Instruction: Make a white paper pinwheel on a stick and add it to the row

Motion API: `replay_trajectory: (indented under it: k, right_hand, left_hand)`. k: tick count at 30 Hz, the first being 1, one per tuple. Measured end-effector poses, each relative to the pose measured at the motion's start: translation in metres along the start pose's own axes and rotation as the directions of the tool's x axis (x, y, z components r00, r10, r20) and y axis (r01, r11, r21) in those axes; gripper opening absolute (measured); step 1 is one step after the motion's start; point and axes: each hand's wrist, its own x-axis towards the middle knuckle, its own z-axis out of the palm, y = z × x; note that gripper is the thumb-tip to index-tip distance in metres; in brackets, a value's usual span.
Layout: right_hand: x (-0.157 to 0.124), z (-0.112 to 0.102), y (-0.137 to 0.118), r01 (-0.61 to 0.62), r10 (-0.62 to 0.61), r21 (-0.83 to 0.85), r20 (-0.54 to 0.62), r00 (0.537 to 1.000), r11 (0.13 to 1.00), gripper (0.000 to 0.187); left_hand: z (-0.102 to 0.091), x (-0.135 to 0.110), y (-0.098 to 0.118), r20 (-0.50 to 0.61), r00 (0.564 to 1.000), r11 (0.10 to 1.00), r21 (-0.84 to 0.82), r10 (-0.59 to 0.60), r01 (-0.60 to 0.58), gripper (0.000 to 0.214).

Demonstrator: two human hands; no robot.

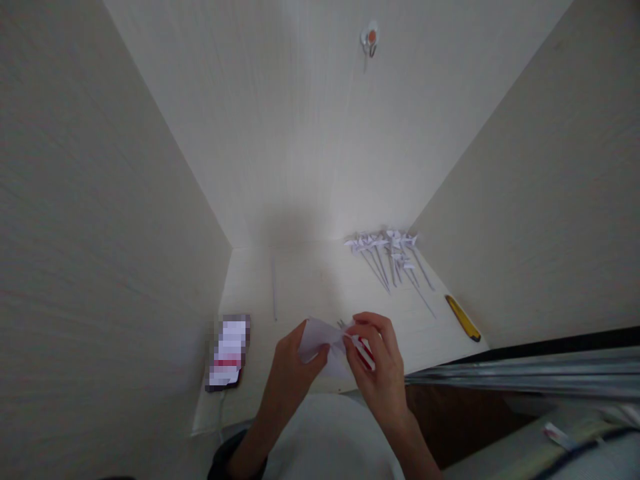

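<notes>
A piece of thin white paper (320, 339), partly bent over, is held up between both hands near the front of the tabletop. My left hand (297, 363) grips its left side, thumb pressed on the near face. With thumb and fingertips my right hand (377, 353) pinches the paper near its middle right; whether anything else small is in that pinch is hidden. Behind the right fingers lies a tool with red handles (365, 353), its metal tip (342, 325) showing past the paper. The rest of that tool is covered.
Several white paper pinwheels on sticks (393, 243) lie at the back right. One thin white stick (274, 287) rests at back left. A lit phone (229, 353) with a cable is at the left edge, a yellow utility knife (463, 318) at the right. Walls enclose three sides; one carries a hook (371, 39).
</notes>
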Motion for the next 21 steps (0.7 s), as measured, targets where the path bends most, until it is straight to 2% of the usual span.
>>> replay_trajectory:
  k: [3, 5, 9, 12, 16, 21]
  right_hand:
    - [0.003, -0.005, -0.002, -0.052, 0.05, 0.074, 0.026, 0.998, 0.996, 0.012]
    - [0.005, -0.01, -0.003, -0.129, 0.118, 0.171, 0.073, 0.99, 0.977, 0.008]
    - [0.009, -0.018, -0.003, -0.317, 0.277, 0.377, 0.158, 0.948, 0.87, 0.022]
    - [0.013, -0.02, -0.002, -0.389, 0.343, 0.463, 0.184, 0.921, 0.796, 0.027]
    - [0.016, -0.019, 0.0, -0.429, 0.351, 0.522, 0.246, 0.903, 0.738, 0.015]
    - [0.014, -0.015, 0.005, -0.419, 0.297, 0.533, 0.302, 0.906, 0.735, 0.007]
  left_hand:
    - [-0.001, 0.001, 0.0, 0.005, 1.0, 1.0, -0.024, -0.02, 0.02, 0.014]
    - [-0.002, 0.002, 0.0, 0.011, 0.999, 0.999, -0.037, -0.035, 0.036, 0.018]
    - [-0.004, 0.002, -0.002, 0.024, 0.998, 0.997, -0.044, -0.06, 0.061, 0.022]
    - [-0.004, 0.002, -0.003, 0.026, 0.998, 0.998, -0.037, -0.051, 0.052, 0.02]
    - [-0.003, 0.003, -0.002, 0.016, 0.998, 0.998, -0.012, -0.054, 0.054, 0.018]
    - [-0.002, 0.003, -0.003, 0.005, 0.998, 0.998, -0.031, -0.057, 0.057, 0.02]
